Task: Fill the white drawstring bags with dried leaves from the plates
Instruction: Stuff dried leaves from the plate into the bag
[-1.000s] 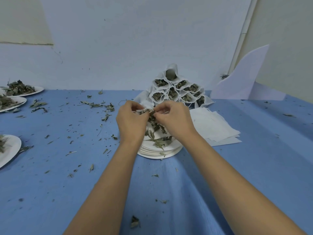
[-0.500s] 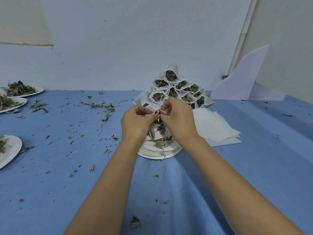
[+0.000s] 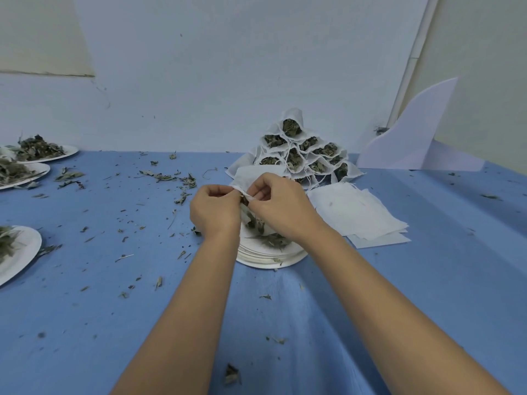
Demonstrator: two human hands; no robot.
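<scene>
Now the left hand (image 3: 215, 212) and the right hand (image 3: 281, 208) are a bit higher, and the white bag (image 3: 251, 176) pokes up behind them, so it looks nearly full. Each hand pinches its top above one stack of plates (image 3: 271, 259). Three more plates (image 3: 25, 246) sit left; about ten full bags (image 3: 299, 155) are piled behind.
</scene>
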